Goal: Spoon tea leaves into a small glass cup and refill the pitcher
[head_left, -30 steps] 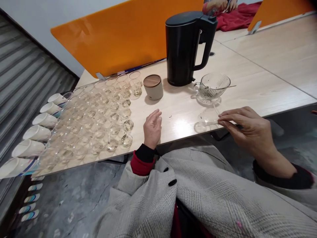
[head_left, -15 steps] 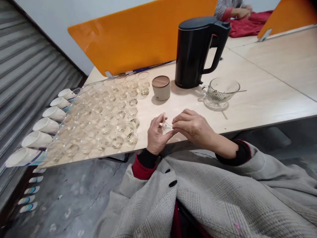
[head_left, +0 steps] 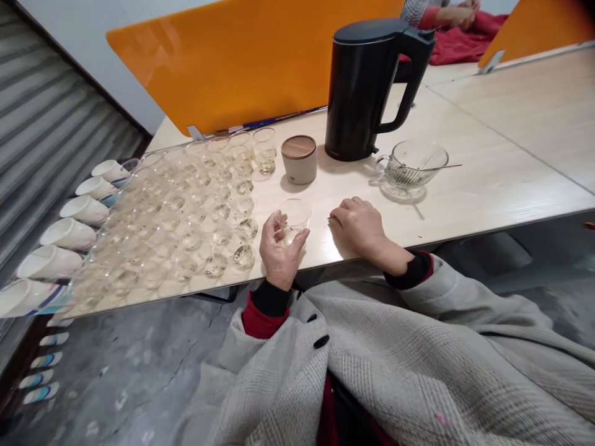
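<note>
A: Head camera, then. What has the left hand (head_left: 281,254)?

B: A clear cup (head_left: 297,217)! Fingers and thumb are clamped round its side, rim facing up and uncovered, probably so the thin wall stays steady and the mouth free.

A: Anything in it?

B: Too see-through to tell from here.

A: And the right hand (head_left: 357,224)?

B: Down on the table (head_left: 488,161), just right of the cup, fingers curled in close together. A dark speck (head_left: 329,218) sits right at the tips; whether they pinch it, I can't tell.

A: Left of the left fingers?

B: Packed rows of clear cups (head_left: 181,223), pale liquid low inside, dark bits in several. Set tight, perhaps to save room! Paper cups (head_left: 86,210) line their far side.

A: Beyond the left fingertips?

B: A canister (head_left: 300,170), wooden lid on, contents hidden. Farther off and to the right, a black kettle (head_left: 351,99), lid down, handle turned to the right, handy for that side, I'd judge.

A: Ahead and right of the right fingers?

B: A ribbed glass cup (head_left: 427,166), dark leafy bits inside, a thin stick (head_left: 453,165) poking over its rim!
</note>
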Demonstrator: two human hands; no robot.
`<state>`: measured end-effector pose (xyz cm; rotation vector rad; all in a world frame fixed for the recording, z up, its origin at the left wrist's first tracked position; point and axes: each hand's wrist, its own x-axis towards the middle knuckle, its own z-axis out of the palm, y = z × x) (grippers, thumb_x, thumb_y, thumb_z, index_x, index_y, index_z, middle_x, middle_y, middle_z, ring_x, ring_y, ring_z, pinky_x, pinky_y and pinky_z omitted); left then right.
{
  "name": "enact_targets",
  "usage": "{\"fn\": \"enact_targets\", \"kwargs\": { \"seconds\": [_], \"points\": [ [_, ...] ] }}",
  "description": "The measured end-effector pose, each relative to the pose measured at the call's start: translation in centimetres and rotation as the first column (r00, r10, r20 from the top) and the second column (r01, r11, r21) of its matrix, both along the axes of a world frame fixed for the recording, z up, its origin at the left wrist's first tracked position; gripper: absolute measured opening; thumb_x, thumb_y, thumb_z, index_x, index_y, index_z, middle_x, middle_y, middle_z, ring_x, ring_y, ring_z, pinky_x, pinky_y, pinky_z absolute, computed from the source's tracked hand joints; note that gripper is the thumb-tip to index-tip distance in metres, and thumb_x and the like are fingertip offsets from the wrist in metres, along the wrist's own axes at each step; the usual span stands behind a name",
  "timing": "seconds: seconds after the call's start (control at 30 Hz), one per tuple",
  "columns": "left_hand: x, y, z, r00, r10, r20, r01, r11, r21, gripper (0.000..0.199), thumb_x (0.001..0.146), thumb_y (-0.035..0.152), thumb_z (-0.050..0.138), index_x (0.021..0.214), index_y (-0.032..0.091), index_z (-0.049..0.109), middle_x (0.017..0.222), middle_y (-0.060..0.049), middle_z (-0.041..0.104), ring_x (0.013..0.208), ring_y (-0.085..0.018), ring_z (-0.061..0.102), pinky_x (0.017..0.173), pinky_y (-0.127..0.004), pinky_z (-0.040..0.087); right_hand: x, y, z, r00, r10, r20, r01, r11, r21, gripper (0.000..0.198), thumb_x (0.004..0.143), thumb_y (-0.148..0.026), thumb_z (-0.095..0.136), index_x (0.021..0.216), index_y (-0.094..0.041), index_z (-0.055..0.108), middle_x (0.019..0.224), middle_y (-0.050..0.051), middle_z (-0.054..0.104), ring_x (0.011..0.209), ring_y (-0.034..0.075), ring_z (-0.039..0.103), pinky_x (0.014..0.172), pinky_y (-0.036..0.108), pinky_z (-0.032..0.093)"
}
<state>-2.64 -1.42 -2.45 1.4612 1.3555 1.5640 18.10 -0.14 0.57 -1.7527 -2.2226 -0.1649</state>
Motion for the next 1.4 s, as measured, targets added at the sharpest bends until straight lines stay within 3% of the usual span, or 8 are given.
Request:
{"fn": "enact_targets", "kwargs": {
  "seconds": [0.23,0.47,0.63,0.73,0.87,1.07,1.23,1.4],
  "points": [
    [0.1,0.0,0.1,0.999,0.008,-0.032,-0.008,1.0,0.005,0.069,0.077,0.045,0.094,0.136,0.024,0.065,0.13,-0.012,0.077,0.122,-0.03,0.074,0.102,-0.045,0.059,-1.7,1.2,0.0,1.0,-0.009,0.008,0.009,0.997,-0.073,0.022,0.098,-0.015,0.058,0.097,-0.011,0.08,0.092,0.019,0.071,0.089,0.03,0.056,0.076,0.041,0.039],
    [0.0,0.1,0.0,1.0,0.01,-0.029,-0.01,1.0,0.006,0.069,0.077,0.045,0.094,0.136,0.023,0.065,0.129,-0.012,0.077,0.122,-0.029,0.075,0.101,-0.044,0.06,-2.0,1.1,0.1,0.994,-0.023,-0.103,0.025,0.999,0.021,0.037,0.106,-0.049,0.069,0.12,-0.015,0.069,0.116,0.011,0.07,0.102,0.023,0.067,0.091,0.041,0.057],
    [0.0,0.1,-0.2,1.0,0.02,-0.012,-0.02,1.0,0.018,0.068,0.076,0.046,0.094,0.134,0.023,0.067,0.127,-0.012,0.078,0.117,-0.028,0.076,0.101,-0.045,0.06,4.4,-0.6,2.1,0.97,-0.049,-0.236,0.067,0.996,0.065,0.021,0.101,-0.032,0.06,0.088,-0.02,0.072,0.087,0.012,0.072,0.078,0.025,0.062,0.069,0.037,0.044],
    [0.0,0.1,-0.3,1.0,0.019,-0.017,-0.018,1.0,0.018,0.069,0.076,0.048,0.094,0.135,0.023,0.067,0.127,-0.011,0.078,0.114,-0.028,0.076,0.102,-0.046,0.06,9.5,-3.3,2.7,0.909,-0.098,-0.405,0.16,0.979,0.124,0.02,0.098,-0.032,0.06,0.083,-0.024,0.071,0.083,0.009,0.073,0.071,0.023,0.062,0.067,0.037,0.045],
    [0.0,0.2,-0.3,0.999,0.015,-0.028,-0.015,1.0,0.022,0.071,0.076,0.048,0.094,0.136,0.023,0.067,0.127,-0.011,0.078,0.114,-0.028,0.076,0.103,-0.047,0.059,14.1,-7.4,2.0,0.856,-0.225,-0.466,0.3,0.95,0.091,0.015,0.095,-0.035,0.066,0.085,-0.025,0.071,0.082,0.007,0.073,0.069,0.023,0.064,0.066,0.037,0.046],
    [-0.1,0.3,-0.3,1.0,0.01,-0.024,-0.01,1.0,0.019,0.068,0.075,0.044,0.094,0.134,0.023,0.066,0.125,-0.01,0.077,0.109,-0.026,0.076,0.102,-0.046,0.06,15.6,-10.1,-0.5,0.897,-0.231,-0.376,0.254,0.967,0.011,0.019,0.097,-0.032,0.061,0.083,-0.024,0.071,0.084,0.007,0.073,0.076,0.023,0.067,0.068,0.036,0.048],
    [-0.3,0.4,-0.5,0.999,0.003,-0.038,-0.001,1.0,0.029,0.068,0.076,0.043,0.095,0.134,0.023,0.066,0.124,-0.009,0.076,0.107,-0.024,0.075,0.102,-0.045,0.06,14.6,-10.0,-1.0,0.969,-0.209,-0.134,0.22,0.973,0.069,0.022,0.102,-0.027,0.06,0.086,-0.022,0.075,0.09,0.01,0.074,0.088,0.027,0.067,0.075,0.038,0.048],
    [-0.2,0.3,-0.5,0.999,0.002,-0.034,-0.001,1.0,0.019,0.068,0.077,0.045,0.094,0.134,0.023,0.066,0.125,-0.01,0.076,0.108,-0.025,0.075,0.103,-0.045,0.061,13.8,-9.3,-0.8,0.963,-0.237,0.131,0.225,0.969,0.1,0.029,0.102,-0.02,0.053,0.079,-0.019,0.071,0.084,0.014,0.069,0.084,0.028,0.061,0.072,0.039,0.041]
  ]
}}
